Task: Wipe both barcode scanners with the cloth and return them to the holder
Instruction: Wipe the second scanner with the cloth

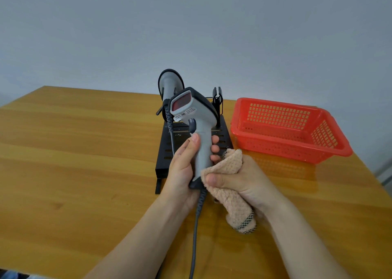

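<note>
Wooden table [74,151] lies bare to my left; the red basket [275,117] sits just beside the black holder [166,155], near the right edge. My left hand [182,168] grips one scanner [197,117] upright by its handle. My right hand [239,181] clutches the cloth [229,166] against the handle's base. The second scanner [169,83] stands in the holder behind.

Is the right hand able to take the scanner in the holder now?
Probably not yet: the right hand grips the cloth, and the held scanner blocks the way to the docked scanner.
</note>
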